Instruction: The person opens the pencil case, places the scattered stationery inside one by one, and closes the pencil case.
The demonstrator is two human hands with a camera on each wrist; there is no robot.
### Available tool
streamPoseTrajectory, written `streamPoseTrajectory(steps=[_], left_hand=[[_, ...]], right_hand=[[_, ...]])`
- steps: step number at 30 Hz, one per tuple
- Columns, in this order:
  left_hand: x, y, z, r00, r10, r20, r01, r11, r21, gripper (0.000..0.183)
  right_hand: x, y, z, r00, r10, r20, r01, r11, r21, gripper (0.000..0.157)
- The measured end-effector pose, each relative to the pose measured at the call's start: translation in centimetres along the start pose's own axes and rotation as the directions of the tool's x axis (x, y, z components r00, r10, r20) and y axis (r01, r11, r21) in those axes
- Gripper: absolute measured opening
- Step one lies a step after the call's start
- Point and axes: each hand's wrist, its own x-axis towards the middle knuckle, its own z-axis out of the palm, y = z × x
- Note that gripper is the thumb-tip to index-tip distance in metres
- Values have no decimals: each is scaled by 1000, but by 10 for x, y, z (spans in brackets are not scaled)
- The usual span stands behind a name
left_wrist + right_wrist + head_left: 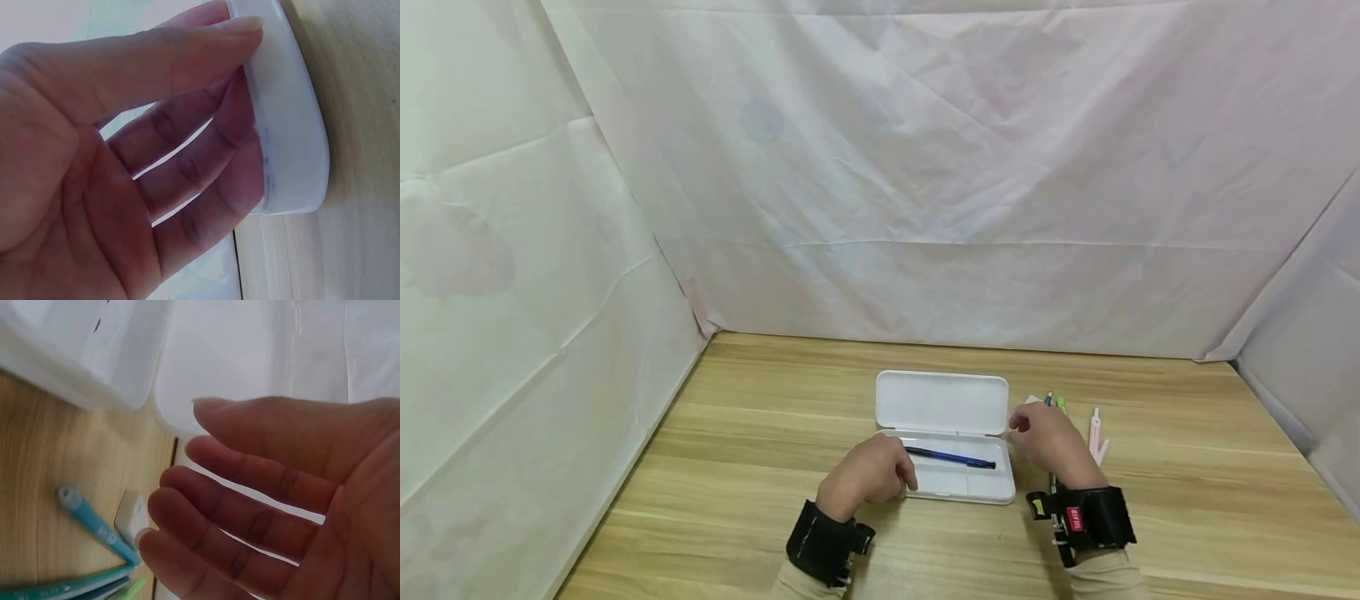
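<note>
Left hand [871,473] grasps the left end of a white case [958,499], its thumb pressed along the side wall and the other fingers bent against the rim. Right hand [1054,437] is beside the case's right end, fingers loosely curved and holding nothing; contact with the lid [942,401] cannot be judged. Case sits on the wood-grain counter [760,425], open, its lid hinged back on the side away from the person. One dark blue pen [947,455] lies lengthwise in the shallow tray. Just right of the case, partly behind the right hand, I note a small white block [131,517], a teal pen [94,522] and a bright green pen [130,590], close together. Farther right lies a pale pink two-legged tool [1096,435]. Black straps [823,543] circle both wrists, above beige sleeves [1108,575]. Pale cloth [925,167] hangs behind the counter.
</note>
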Motion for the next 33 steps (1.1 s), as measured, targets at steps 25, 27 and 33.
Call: streamPoseTrajectory(steps=[25, 27, 33], left_hand=[[-2, 1, -1, 1000, -1, 0, 1, 1000, -9, 31], [-2, 2, -2, 1000, 0, 3, 0, 1000, -3, 31], [1, -2, 2, 1000, 12, -7, -12, 1000, 14, 32]], right_hand=[[-2, 38, -13, 992, 120, -31, -119, 992, 29, 9], [-3, 40, -14, 990, 133, -40, -132, 991, 31, 11], [-4, 45, -19, 980, 191, -53, -188, 981, 46, 15]])
